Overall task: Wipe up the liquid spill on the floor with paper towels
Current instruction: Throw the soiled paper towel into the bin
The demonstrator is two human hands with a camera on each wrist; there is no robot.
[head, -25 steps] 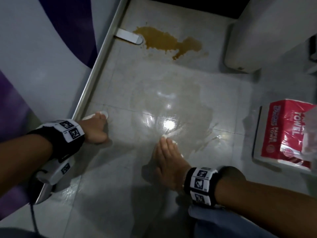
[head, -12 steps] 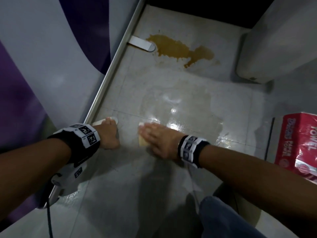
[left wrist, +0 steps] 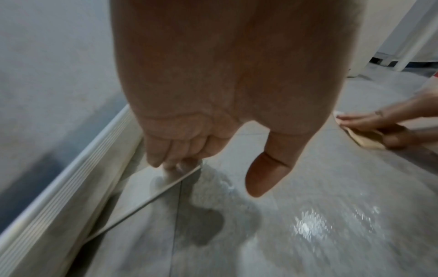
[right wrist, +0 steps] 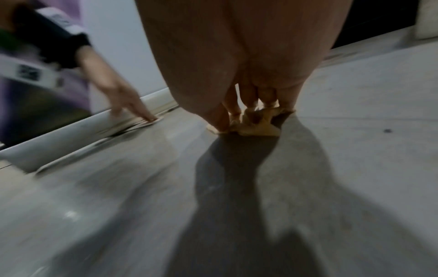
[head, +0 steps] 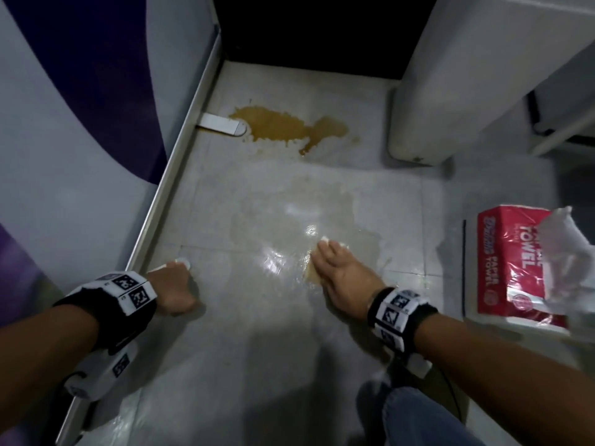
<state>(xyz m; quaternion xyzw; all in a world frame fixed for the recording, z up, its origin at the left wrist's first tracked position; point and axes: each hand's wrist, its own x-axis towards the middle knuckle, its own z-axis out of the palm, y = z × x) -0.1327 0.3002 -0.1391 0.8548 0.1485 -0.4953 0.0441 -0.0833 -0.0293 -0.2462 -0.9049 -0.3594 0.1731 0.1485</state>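
Observation:
A brown liquid spill [head: 283,127] lies on the grey tiled floor near the far wall, with a thin wet smear [head: 289,217] spread nearer me. My right hand [head: 338,272] lies flat, fingers straight, on a brown-stained paper towel [head: 309,273] at the smear's near edge. The right wrist view shows that paper towel [right wrist: 255,127] crumpled under the fingertips. My left hand [head: 174,291] presses its fingertips on a flat white paper towel [head: 183,261] by the baseboard. That flat towel [left wrist: 151,189] also shows in the left wrist view.
A red paper towel pack [head: 515,265] with a torn clear wrapper lies on the floor at the right. A white door stop [head: 222,123] touches the spill's left end. A metal baseboard [head: 174,188] runs along the left; a white cabinet [head: 450,91] stands far right. My knee [head: 418,420] is bottom right.
My right hand swept the stained towel left toward the left hand, then back right across the wet smear. The left hand stayed on its white towel.

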